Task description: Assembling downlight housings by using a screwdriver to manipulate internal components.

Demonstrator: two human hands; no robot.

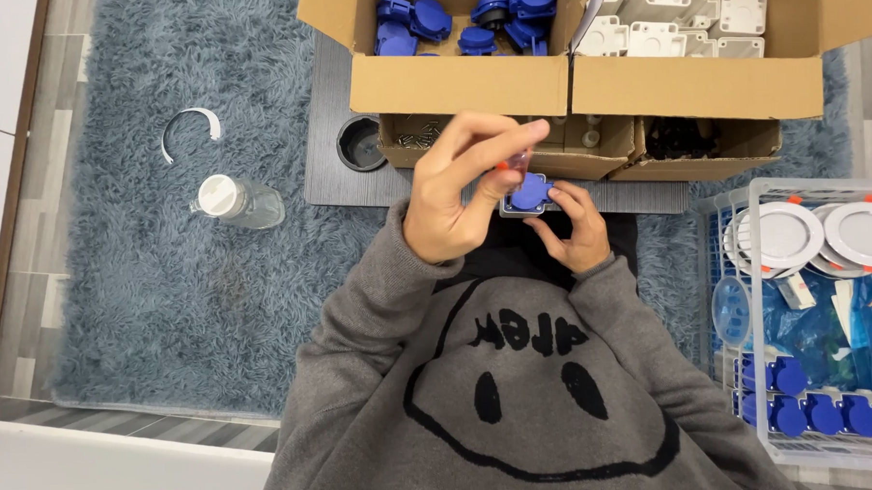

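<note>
Two hands meet over the lap, an assembly step by the look of it. Left to right: clear plastic bottle (239, 202) lying on the shaggy grey-blue rug (147, 284), well apart; left hand (458, 191), fingers pinched narrowly on a small clear tool with an orange tip (516, 161) (kind too small to tell); right hand (573, 226), its grip closed around the blue, square-framed socket cover (529, 193). Any next move calls for a steady cover. Brown cardboard boxes (566, 86) crowd just ahead; white wire basket (758, 190) of blue parts stands near right; open room lies leftward.
</note>
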